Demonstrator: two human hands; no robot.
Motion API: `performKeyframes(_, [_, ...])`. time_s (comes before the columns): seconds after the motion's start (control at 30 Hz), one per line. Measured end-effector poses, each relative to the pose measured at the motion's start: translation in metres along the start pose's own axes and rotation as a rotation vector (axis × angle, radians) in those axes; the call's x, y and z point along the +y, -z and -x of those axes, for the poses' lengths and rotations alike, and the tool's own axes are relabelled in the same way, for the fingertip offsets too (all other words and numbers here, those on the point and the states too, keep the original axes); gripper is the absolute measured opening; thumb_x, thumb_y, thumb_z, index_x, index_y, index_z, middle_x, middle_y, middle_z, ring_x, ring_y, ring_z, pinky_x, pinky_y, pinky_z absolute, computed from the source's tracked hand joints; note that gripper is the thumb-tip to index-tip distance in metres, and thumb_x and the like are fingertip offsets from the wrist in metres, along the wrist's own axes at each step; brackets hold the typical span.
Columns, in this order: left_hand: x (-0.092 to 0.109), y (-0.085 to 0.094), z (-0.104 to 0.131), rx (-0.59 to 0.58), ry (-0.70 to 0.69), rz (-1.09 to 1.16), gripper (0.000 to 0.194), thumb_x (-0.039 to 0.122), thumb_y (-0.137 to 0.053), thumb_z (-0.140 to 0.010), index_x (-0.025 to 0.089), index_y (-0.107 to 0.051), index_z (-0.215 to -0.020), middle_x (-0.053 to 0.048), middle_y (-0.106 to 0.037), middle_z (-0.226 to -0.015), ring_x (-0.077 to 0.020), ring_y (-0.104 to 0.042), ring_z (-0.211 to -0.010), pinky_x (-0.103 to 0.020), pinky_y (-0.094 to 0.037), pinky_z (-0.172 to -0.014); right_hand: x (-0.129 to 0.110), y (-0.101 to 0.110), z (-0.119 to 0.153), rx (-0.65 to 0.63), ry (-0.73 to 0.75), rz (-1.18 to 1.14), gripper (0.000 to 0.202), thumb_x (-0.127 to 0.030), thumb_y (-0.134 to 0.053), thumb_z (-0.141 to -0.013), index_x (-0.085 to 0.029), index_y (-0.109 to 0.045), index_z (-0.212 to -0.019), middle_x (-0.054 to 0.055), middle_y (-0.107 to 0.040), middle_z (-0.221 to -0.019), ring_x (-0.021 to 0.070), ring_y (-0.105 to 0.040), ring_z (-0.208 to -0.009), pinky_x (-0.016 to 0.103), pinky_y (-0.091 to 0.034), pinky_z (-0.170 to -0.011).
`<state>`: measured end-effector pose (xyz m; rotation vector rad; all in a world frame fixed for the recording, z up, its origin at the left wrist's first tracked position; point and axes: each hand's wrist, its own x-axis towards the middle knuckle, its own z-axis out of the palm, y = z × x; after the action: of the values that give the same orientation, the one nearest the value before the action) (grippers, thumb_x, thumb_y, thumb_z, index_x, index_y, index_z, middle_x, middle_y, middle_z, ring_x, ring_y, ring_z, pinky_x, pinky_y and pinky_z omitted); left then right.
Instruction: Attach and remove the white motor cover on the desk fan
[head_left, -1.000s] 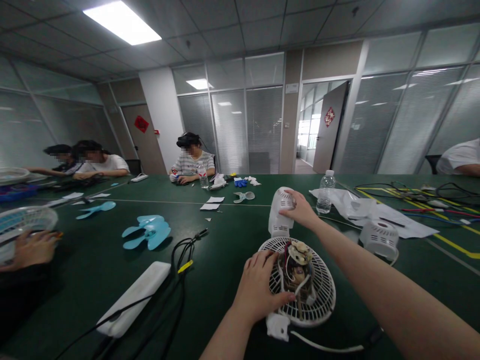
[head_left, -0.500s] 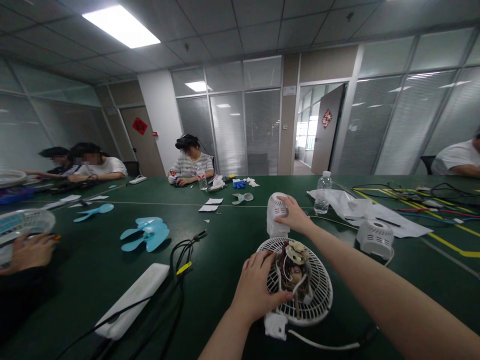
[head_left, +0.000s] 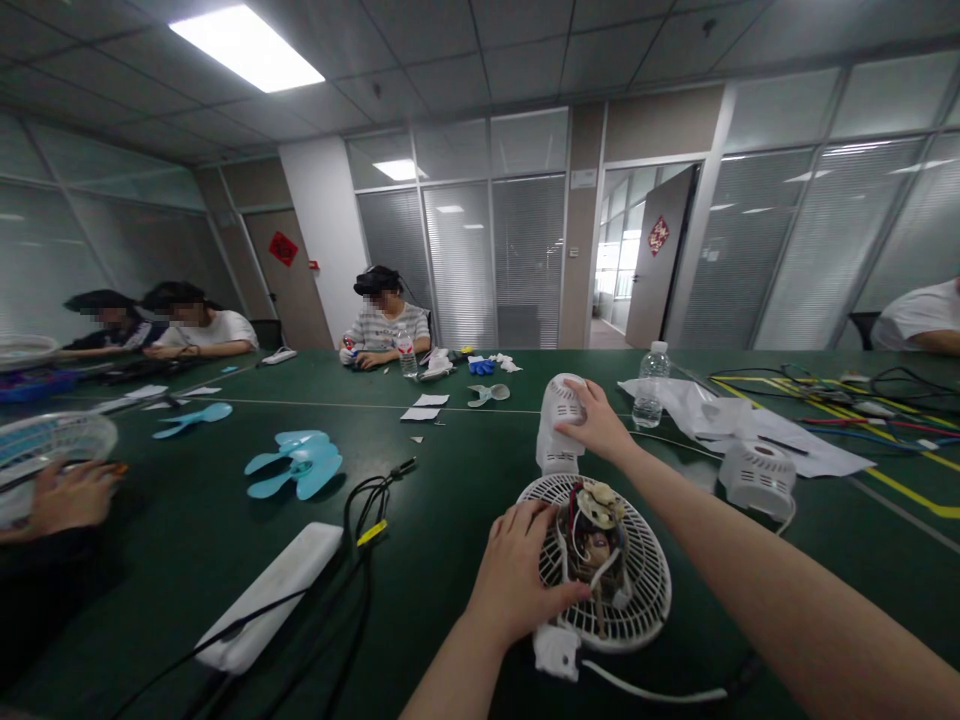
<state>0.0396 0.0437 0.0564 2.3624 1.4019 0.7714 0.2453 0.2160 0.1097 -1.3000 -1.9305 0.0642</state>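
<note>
My right hand grips a white vented plastic motor cover, fingers over its upper right side. The cover stands upright just behind a round white fan grille lying on the table. On the grille sits a bare fan motor with loose wires. My left hand is curved over the grille's left side, its thumb and fingers around the left of the motor. At the near rim is a small white plastic part, with a white cord running right from it.
To the left lie a white power strip, black cables and blue fan blades. Right are a second motor cover, a water bottle, a plastic sheet and cables. A co-worker's hand is at far left; others sit around.
My right hand and the motor cover have risen slightly, and the cover leans a little more to the right. My left hand keeps its place on the grille.
</note>
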Motion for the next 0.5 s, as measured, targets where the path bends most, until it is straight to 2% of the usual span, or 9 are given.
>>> performKeyframes(0.13, [0.001,0.001,0.0,-0.009,0.001,0.01,0.088,0.067,-0.067,-0.065,0.028,-0.04,-0.139,-0.006,-0.043,-0.141,-0.0313,-0.037,-0.128,-0.046,-0.027,-0.108,-0.005,-0.001,0.0,0.01,0.009,-0.003,0.08,-0.038,-0.072,-0.068,-0.033,-0.035,-0.139,0.006,-0.023,-0.145,0.0291,-0.028,-0.138,0.045,-0.027,-0.114])
performKeyframes(0.37, [0.002,0.003,0.0,-0.023,0.01,0.009,0.088,0.067,-0.066,-0.065,0.028,-0.04,-0.139,-0.007,-0.042,-0.142,-0.0323,-0.035,-0.13,-0.047,-0.027,-0.108,0.001,-0.012,0.008,0.006,-0.022,-0.046,0.079,-0.037,-0.075,-0.064,-0.032,-0.041,-0.135,0.006,-0.027,-0.142,0.0285,-0.034,-0.135,0.043,-0.03,-0.113])
performKeyframes(0.5, [0.002,0.003,0.0,-0.024,0.01,0.005,0.088,0.067,-0.066,-0.066,0.028,-0.04,-0.14,-0.007,-0.042,-0.142,-0.0324,-0.035,-0.13,-0.047,-0.027,-0.108,0.006,-0.02,0.015,0.022,-0.039,-0.091,0.094,-0.04,-0.075,-0.064,-0.03,-0.027,-0.143,0.007,-0.028,-0.145,0.0279,-0.032,-0.137,0.043,-0.026,-0.115])
